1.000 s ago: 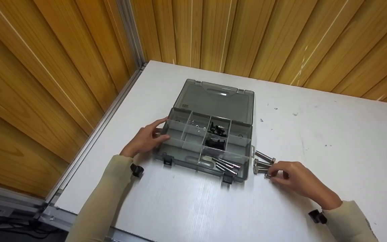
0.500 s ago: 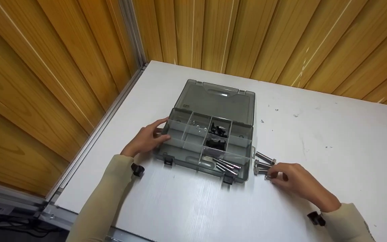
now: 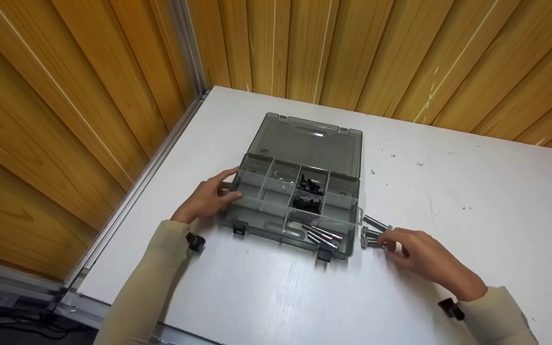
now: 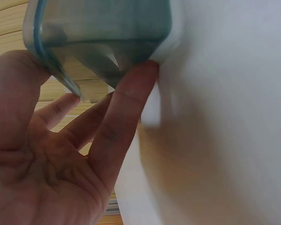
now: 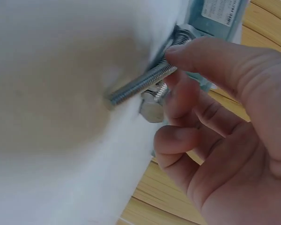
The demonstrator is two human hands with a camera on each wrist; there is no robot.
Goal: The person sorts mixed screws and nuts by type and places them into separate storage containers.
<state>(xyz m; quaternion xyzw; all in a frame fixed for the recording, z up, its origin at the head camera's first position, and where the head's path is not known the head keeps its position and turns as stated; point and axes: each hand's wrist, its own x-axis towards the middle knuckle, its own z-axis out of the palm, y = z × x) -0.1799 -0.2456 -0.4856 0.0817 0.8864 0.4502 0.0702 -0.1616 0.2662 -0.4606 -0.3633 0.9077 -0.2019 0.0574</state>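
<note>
A grey see-through compartment box (image 3: 257,216) lies open on the table. My left hand (image 3: 205,199) holds it by its left side; in the left wrist view, fingertips rest against the box's wall (image 4: 107,28). To the right of the box, my right hand (image 3: 419,251) pinches a silver bolt (image 5: 143,85) between thumb and index finger, its threaded shank slanting out past the fingertips. More hex bolts (image 3: 371,238) lie beside the box, partly hidden by that hand. One hexagonal head (image 5: 152,111) shows just under the pinched shank.
The box's lid (image 3: 304,148) is folded back flat. Long silver bolts (image 3: 321,235), black screws (image 3: 310,184) and small bright nuts (image 3: 281,182) lie in separate compartments. Wood-patterned panels (image 3: 352,52) stand behind the white table (image 3: 281,297) and along its left.
The right fingers have shifted slightly over the bolts, and a bolt end that showed below the fingertips is no longer visible there in the head view. The left hand and box stay still.
</note>
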